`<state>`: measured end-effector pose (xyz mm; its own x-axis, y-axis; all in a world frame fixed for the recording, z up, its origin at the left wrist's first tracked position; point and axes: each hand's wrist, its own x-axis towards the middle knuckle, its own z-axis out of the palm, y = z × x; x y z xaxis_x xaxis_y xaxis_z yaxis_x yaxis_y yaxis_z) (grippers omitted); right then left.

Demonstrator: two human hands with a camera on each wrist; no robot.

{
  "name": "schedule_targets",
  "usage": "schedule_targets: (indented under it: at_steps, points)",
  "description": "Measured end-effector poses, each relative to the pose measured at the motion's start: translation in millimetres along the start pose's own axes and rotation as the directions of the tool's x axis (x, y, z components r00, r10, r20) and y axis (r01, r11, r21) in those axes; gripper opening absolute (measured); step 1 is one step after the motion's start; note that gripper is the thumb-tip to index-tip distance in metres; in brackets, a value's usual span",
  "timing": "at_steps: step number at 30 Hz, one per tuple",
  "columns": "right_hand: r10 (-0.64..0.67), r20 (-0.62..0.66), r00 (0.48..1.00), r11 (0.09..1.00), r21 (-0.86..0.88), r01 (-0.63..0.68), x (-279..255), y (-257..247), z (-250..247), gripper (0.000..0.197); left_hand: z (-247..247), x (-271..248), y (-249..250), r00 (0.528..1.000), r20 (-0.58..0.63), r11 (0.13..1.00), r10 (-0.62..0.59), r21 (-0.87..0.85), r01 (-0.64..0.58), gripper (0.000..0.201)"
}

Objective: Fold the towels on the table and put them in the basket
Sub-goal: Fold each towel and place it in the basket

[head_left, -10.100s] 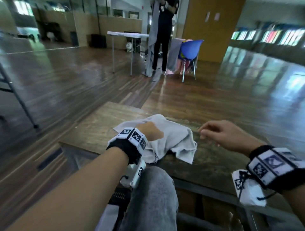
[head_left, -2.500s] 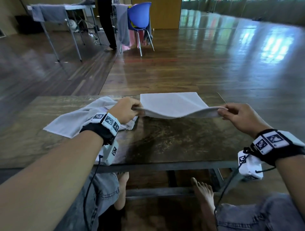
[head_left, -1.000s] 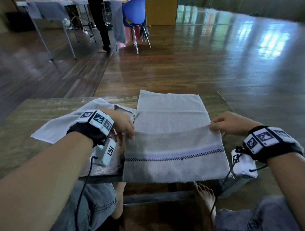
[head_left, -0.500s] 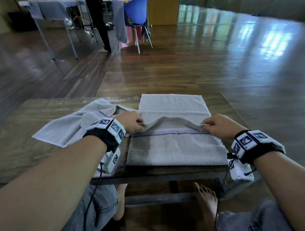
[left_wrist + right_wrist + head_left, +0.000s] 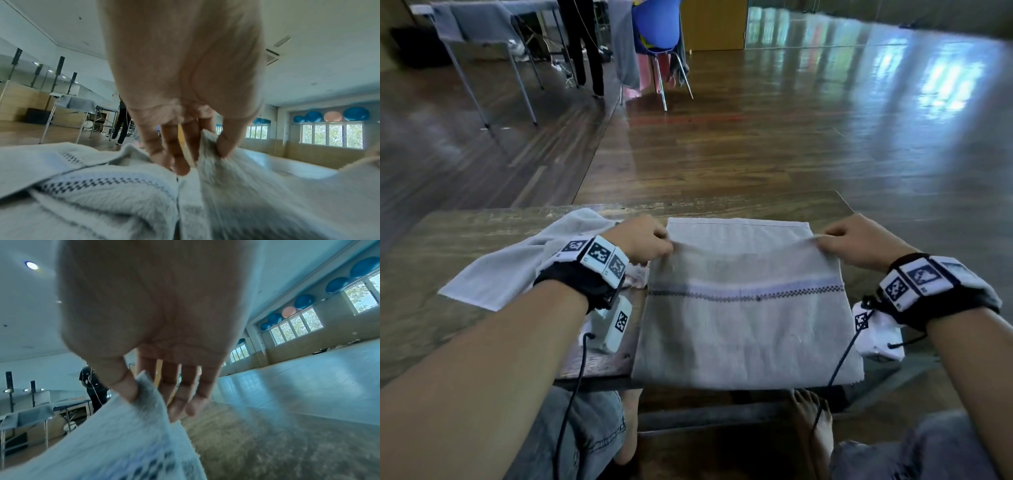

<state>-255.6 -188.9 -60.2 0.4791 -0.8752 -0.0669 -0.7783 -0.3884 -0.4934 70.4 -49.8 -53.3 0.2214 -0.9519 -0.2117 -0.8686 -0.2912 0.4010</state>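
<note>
A grey towel [image 5: 746, 329] with a dark checked stripe lies on the wooden table [image 5: 482, 329], its near edge hanging past the front. My left hand [image 5: 650, 240] pinches its left side and my right hand [image 5: 842, 241] pinches its right side, both holding a raised fold across the towel. In the left wrist view thumb and fingers [image 5: 180, 164] squeeze the cloth [image 5: 226, 186]. The right wrist view shows the thumb [image 5: 127, 391] pressing the towel [image 5: 123, 443] against the fingers. A second, crumpled towel [image 5: 517, 267] lies to the left. No basket is in view.
Beyond the table's far edge [image 5: 722, 202] is wooden floor. Far back stand a blue chair [image 5: 657, 31] draped with cloths, a folding table [image 5: 493, 13] with a grey cloth, and a person's legs [image 5: 585, 51]. My knees and bare feet [image 5: 811, 431] are under the table.
Both hands have carried the pinched fold away from me, toward the towel's far edge. The striped band now lies nearer the middle and the near edge hangs past the table front.
</note>
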Motion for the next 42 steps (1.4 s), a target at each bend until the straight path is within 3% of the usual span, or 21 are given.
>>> schedule_targets:
  at_steps: [2, 4, 9, 12, 16, 19, 21, 24, 27, 29, 34, 36, 39, 42]
  points:
    - [-0.033, -0.121, 0.992, 0.998, -0.048, 0.027, 2.5, 2.0, 6.5, 0.033, 6.2, 3.9, -1.7, 0.990, -0.129, 0.998, 0.065, -0.008, -0.066, 0.020]
    - [-0.063, -0.151, 0.987, 0.997, -0.053, 0.056, 4.7, 1.7, 13.1, 0.028, 12.4, 7.4, -1.0, 0.986, -0.128, 0.994, 0.107, 0.003, -0.108, 0.017]
    - [-0.054, 0.134, 0.990, 0.986, -0.149, 0.074, 6.3, -6.5, 22.1, 0.023, 20.6, 13.3, 0.6, 0.998, 0.023, 0.991, 0.062, 0.118, -0.065, 0.018]
    - [-0.018, 0.216, 0.976, 0.982, -0.180, 0.058, 9.4, -8.7, 20.1, 0.023, 15.9, 13.6, 5.1, 0.994, 0.108, 0.995, -0.001, 0.094, -0.009, 0.019]
    - [0.008, 0.402, 0.916, 0.984, -0.164, 0.064, 14.8, -14.3, 5.9, 0.026, 6.0, 9.6, 13.3, 0.942, 0.311, 0.987, -0.128, 0.130, 0.091, 0.014]
    - [0.038, 0.419, 0.907, 0.997, -0.082, -0.004, 17.4, -8.2, -3.0, 0.023, -1.4, 6.7, 13.6, 0.897, 0.399, 0.981, -0.191, 0.052, 0.186, 0.014]
    - [0.056, 0.345, 0.937, 0.998, -0.060, -0.037, 19.0, -1.4, -6.9, 0.023, -5.0, 6.1, 9.6, 0.922, 0.344, 0.984, -0.175, 0.019, 0.179, 0.017]
    - [0.011, 0.155, 0.988, 0.996, -0.093, 0.003, 27.8, 8.5, -4.8, 0.033, -2.8, 9.3, -2.9, 0.989, 0.098, 0.992, -0.113, -0.043, 0.117, 0.025]
    - [0.016, 0.002, 1.000, 0.996, -0.093, -0.015, 32.5, 10.0, 4.4, 0.020, 5.2, 13.5, -13.3, 0.988, -0.146, 0.996, -0.054, -0.078, 0.043, 0.036]
    - [0.035, -0.090, 0.995, 0.997, -0.072, -0.042, 33.7, 8.4, 13.6, 0.017, 11.6, 17.1, -16.3, 0.978, -0.208, 0.998, -0.013, -0.055, 0.001, 0.037]
    - [0.077, -0.229, 0.970, 0.995, -0.049, -0.091, 35.4, 4.1, 33.3, 0.018, 22.4, 24.5, -18.1, 0.975, -0.222, 1.000, -0.005, -0.003, 0.005, 0.018]
    - [0.044, -0.193, 0.980, 0.995, -0.081, -0.061, 36.9, 6.8, 38.4, 0.013, 25.2, 25.8, -18.9, 0.980, -0.197, 1.000, -0.002, 0.022, 0.007, 0.019]
    - [0.005, -0.038, 0.999, 0.993, -0.117, -0.010, 39.3, 11.2, 43.9, 0.009, 27.0, 29.6, -21.0, 0.989, -0.150, 0.998, 0.005, 0.057, 0.004, 0.018]
    - [-0.013, 0.006, 1.000, 0.993, -0.121, 0.014, 42.7, 15.5, 46.7, 0.019, 28.5, 32.1, -20.7, 0.994, -0.107, 0.993, 0.019, 0.116, -0.006, 0.019]
